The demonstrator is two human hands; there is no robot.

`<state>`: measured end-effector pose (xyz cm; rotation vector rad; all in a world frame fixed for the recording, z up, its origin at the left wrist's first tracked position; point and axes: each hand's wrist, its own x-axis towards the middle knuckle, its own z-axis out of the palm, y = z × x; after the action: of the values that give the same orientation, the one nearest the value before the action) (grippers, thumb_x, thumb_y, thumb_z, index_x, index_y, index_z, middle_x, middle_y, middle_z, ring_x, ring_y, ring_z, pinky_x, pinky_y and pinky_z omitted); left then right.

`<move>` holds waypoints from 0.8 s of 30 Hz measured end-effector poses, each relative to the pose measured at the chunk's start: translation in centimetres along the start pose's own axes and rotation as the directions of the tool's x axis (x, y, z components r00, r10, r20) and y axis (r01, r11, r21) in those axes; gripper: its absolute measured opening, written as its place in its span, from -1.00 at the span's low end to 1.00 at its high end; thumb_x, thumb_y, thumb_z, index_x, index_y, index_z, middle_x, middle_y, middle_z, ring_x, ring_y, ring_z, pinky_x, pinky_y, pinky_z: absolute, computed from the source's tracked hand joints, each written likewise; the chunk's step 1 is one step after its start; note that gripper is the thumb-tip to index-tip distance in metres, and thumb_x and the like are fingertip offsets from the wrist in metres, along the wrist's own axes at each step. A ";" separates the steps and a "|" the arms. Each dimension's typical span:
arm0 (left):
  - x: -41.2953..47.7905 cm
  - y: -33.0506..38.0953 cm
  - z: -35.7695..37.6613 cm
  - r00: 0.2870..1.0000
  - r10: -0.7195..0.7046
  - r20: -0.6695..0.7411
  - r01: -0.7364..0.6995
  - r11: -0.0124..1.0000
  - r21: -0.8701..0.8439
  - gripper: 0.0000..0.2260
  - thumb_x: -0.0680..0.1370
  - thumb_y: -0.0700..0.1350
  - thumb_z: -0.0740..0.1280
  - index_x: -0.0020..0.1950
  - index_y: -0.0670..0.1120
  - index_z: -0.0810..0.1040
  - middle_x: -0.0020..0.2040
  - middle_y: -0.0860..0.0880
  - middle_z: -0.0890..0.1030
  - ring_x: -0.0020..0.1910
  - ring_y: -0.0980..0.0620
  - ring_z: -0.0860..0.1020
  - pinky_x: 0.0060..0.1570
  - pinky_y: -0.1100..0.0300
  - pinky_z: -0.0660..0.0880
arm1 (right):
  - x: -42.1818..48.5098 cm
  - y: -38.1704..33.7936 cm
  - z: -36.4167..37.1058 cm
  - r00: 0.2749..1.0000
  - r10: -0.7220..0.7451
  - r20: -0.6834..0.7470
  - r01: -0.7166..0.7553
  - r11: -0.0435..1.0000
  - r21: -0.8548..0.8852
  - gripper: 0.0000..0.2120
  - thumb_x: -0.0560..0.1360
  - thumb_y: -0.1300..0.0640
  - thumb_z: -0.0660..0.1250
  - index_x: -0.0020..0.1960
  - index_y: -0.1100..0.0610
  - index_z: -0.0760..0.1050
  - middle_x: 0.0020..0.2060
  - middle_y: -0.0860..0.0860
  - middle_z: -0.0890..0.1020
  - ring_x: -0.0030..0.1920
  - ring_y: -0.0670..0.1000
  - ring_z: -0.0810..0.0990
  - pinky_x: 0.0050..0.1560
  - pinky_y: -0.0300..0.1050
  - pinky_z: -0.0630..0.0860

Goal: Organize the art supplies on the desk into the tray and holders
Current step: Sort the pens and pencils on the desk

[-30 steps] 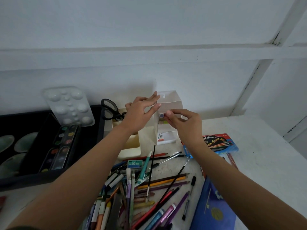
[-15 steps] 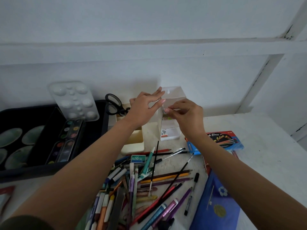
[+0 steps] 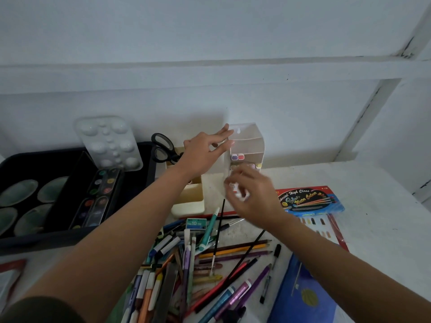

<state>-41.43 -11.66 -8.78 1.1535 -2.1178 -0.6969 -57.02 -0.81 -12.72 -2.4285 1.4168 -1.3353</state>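
Head: 2 hands [image 3: 205, 155] [image 3: 255, 199], 1 clear box [image 3: 248, 145]

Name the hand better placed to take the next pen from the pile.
Right. The right hand hovers low in front of the clear box, nearest the pile, though blurred. The left hand rests straight-fingered against the box's top, farther back, likely steadying it.

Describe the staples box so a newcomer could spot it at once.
Find the cream holder beside the black tray. In front of it, at the far edge of the pen pile, lies the staples box: the only flat teal rectangle, printed No.10-1M.
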 end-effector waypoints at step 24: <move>0.3 -0.3 0.0 0.999 -0.013 0.029 0.012 1.000 0.029 -0.64 0.63 0.22 0.25 0.43 0.24 0.49 0.41 0.44 0.32 -0.01 0.12 0.59 0.39 -0.22 0.33 | -3.5 -1.4 0.5 0.933 0.134 0.334 -0.193 0.970 0.149 -0.79 0.64 0.01 0.22 0.25 0.00 0.43 0.06 -0.11 0.56 -0.03 -0.14 0.55 -0.02 -0.28 0.54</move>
<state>-41.37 -12.09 -8.91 1.1793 -2.1533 -0.6956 -56.47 2.31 -14.75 -2.2271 1.3172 -0.9330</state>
